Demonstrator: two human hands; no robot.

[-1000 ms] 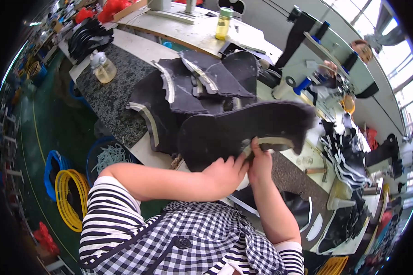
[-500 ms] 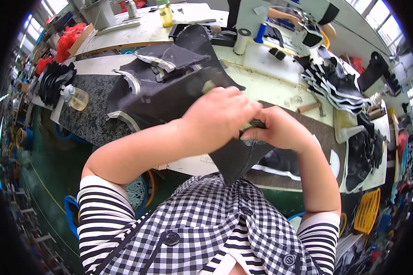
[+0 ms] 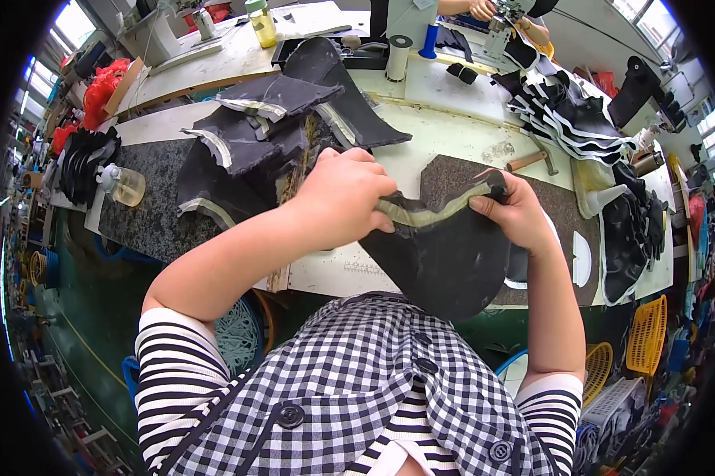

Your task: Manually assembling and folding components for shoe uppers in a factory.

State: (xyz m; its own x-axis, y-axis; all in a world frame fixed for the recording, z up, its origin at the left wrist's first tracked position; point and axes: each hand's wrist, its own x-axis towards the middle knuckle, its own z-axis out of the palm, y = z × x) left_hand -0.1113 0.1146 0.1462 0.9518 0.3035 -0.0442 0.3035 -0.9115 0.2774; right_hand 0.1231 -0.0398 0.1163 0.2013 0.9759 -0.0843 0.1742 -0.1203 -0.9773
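Between my hands hangs a black shoe-upper piece (image 3: 453, 266), its rounded lower end pointing toward my body. A pale greenish strip (image 3: 430, 216) runs along its wavy upper edge. My left hand (image 3: 342, 194) is closed on the edge's left end, thumb and fingers pinching it. At the right end, my right hand (image 3: 522, 213) pinches the corner, thumb on the near side. Left of my left hand lies a loose pile of similar black pieces (image 3: 274, 95), several with pale strips on their edges. Below the held piece is a brown board (image 3: 453, 170), partly hidden.
A hammer (image 3: 536, 161) lies behind the board. Stacked black pieces with white edges (image 3: 572, 119) and a plastic bottle (image 3: 607, 200) are at right. A squat bottle (image 3: 127, 189) stands at left. At the back, a co-worker's hand (image 3: 482, 9) is by a sewing machine (image 3: 500, 36).
My hands, close together before, have moved apart, the right one to the right. The black piece is now spread open between them, showing its pale strip. My view has shifted slightly.
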